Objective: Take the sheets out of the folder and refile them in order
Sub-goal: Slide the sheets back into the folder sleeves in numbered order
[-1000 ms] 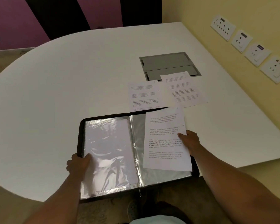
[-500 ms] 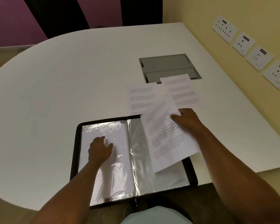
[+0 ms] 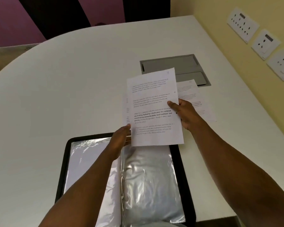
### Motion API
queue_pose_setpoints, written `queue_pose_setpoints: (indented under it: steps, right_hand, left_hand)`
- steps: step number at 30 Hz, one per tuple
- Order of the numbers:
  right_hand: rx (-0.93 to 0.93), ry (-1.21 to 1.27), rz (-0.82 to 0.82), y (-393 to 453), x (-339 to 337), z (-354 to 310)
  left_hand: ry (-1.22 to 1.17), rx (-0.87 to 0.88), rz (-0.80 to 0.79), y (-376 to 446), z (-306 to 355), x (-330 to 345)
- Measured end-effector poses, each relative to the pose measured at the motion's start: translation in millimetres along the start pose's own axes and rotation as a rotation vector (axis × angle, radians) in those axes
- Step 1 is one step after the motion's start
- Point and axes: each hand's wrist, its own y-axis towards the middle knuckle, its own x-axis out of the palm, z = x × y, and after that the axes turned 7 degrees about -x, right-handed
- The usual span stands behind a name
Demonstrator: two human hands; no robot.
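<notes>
A black display folder [image 3: 175, 154] lies open at the near table edge, its clear plastic sleeves [image 3: 151, 185] shiny and creased. Above its far edge I hold a printed sheet [image 3: 154, 108] upright in both hands. My right hand [image 3: 185, 113] pinches its right edge, thumb on the front. My left hand [image 3: 121, 138] grips its lower left corner. A second printed sheet [image 3: 189, 94] lies flat on the table behind the right hand. A thin strip of another sheet [image 3: 127, 110] shows past the held sheet's left edge.
The white table [image 3: 64, 95] has a rounded far-left edge. A grey recessed cable hatch [image 3: 172, 64] sits beyond the papers. The yellow wall on the right carries several socket plates [image 3: 243, 23]. Dark and purple panels stand behind the table.
My right hand lifted the sheet off the folder's right page and carried it farther away. My left hand left the left sleeve and took the sheet's lower left corner.
</notes>
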Motion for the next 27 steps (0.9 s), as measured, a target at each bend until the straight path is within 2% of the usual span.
queue_pose_setpoints:
  steps: [3, 6, 11, 13, 16, 19, 22, 27]
  right_hand:
    - [0.115, -0.013, -0.006, 32, -9, 21]
    - [0.224, -0.125, -0.003, 55, -19, 46]
    - [0.235, -0.329, -0.03, 76, -24, 75]
    - [0.235, -0.309, -0.008, 80, -27, 79]
    - [0.201, -0.272, 0.073, 85, -34, 82]
    - [0.186, -0.225, 0.142, 85, -43, 83]
    - [0.167, -0.209, 0.181, 84, -49, 83]
    - [0.123, -0.198, 0.269, 73, -53, 77]
  left_hand:
    - [0.015, -0.05, 0.101, 23, 6, 9]
    - [0.04, -0.099, 0.177, 42, 2, 13]
    - [0.233, -0.091, 0.269, 64, -16, 16]
    - [0.472, 0.016, 0.305, 65, -22, 18]
    - [0.874, 0.314, 0.334, 62, -34, 21]
    - [1.207, 0.357, 0.371, 64, -51, 21]
    - [1.307, 0.399, 0.388, 66, -60, 20]
    - [1.245, 0.58, 0.381, 71, -59, 15]
